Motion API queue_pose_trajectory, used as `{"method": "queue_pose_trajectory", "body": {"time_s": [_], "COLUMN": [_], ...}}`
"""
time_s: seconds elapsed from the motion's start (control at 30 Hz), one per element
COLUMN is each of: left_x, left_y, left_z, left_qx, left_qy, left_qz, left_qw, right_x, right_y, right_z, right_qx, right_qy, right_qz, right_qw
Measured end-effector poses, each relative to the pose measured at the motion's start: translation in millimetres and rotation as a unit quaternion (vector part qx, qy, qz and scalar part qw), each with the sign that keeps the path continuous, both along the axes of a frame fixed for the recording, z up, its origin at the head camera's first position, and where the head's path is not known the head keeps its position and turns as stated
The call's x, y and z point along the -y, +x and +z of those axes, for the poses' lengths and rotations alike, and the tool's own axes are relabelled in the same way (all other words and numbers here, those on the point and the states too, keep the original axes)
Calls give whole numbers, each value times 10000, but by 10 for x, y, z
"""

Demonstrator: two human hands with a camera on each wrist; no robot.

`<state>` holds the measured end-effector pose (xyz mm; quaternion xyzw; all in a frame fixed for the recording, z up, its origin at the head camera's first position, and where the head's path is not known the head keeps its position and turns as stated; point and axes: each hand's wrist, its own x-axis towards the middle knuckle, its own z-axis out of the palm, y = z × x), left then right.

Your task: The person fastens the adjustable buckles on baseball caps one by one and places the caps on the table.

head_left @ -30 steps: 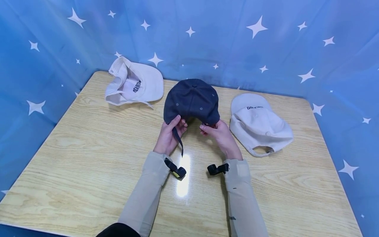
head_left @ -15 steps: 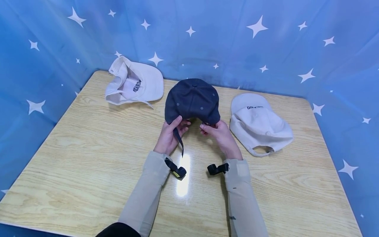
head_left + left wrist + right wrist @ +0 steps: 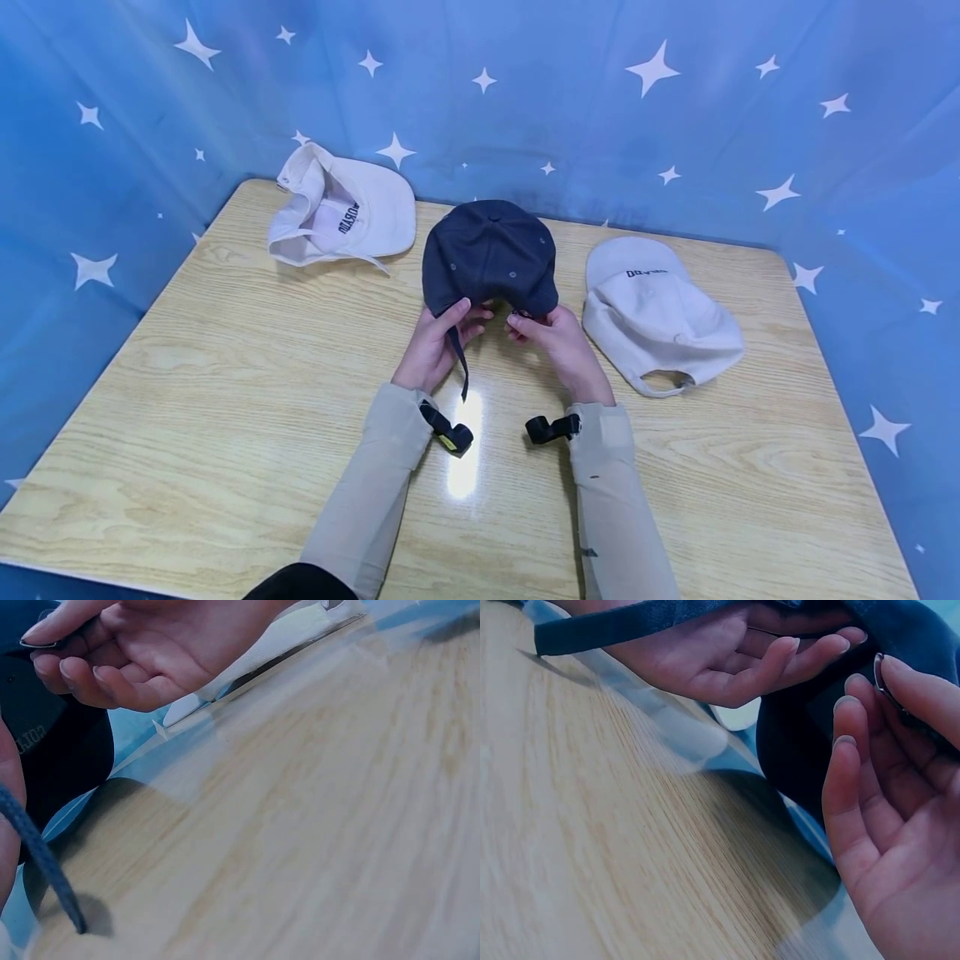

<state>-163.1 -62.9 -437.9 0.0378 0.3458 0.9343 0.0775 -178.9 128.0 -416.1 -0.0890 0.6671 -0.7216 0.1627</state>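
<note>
A dark navy baseball cap (image 3: 489, 258) is held up between both hands, its back opening facing me. My left hand (image 3: 432, 346) grips the cap's left back edge, thumb on the outside and fingers beneath. Beside that thumb dangles a loose strap (image 3: 460, 367), its free end pointing down. At the opposite corner, my right hand (image 3: 558, 342) pinches the small metal buckle (image 3: 880, 675) between thumb and forefinger, the other fingers loosely bent below. In the right wrist view the cap's dark brim (image 3: 787, 742) hangs behind the hands, partly hidden by them.
A white cap (image 3: 382, 208) lies on its side at the back left of the wooden table (image 3: 225, 400), lettering visible inside. To the right rests a second off-white cap (image 3: 660, 308), back strap toward me. A blue curtain with stars (image 3: 480, 108) stands behind the table.
My left hand and the cap's left edge have shifted slightly to the right, with the hanging strap moving along. The right hand stays in place on the buckle.
</note>
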Motion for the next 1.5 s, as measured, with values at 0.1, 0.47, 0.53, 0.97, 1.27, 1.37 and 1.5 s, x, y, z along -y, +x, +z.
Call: {"method": "queue_pose_trajectory", "body": {"time_s": [0.1,0.47,0.53,0.97,1.27,1.37,1.5], "left_x": [0,-5,-5,-6,-5,-5,-7], "left_y": [-3,11,14,9,6,5,2], "left_z": [-5,7,17,9,13,13,11], "left_qx": [-63,-9,3,-34,-55,-50,-46], "left_qy": [-21,-152,-158,-253,-211,-218,-216], "left_qz": [-17,-12,-26,-22,-48,-62,-54], "left_qw": [10000,9999,9999,9997,9998,9997,9997], "right_x": [-1,-9,-13,-17,-14,-15,-16], "right_y": [-1,6,7,9,7,5,6], "right_z": [1,10,8,7,7,6,6], "right_qx": [6,-38,-30,-15,-33,-37,-33], "right_qy": [-35,-171,-188,-214,-187,-206,-219], "right_qz": [13,58,69,110,89,100,101], "right_qw": [10000,9998,9998,9997,9998,9997,9997]}}
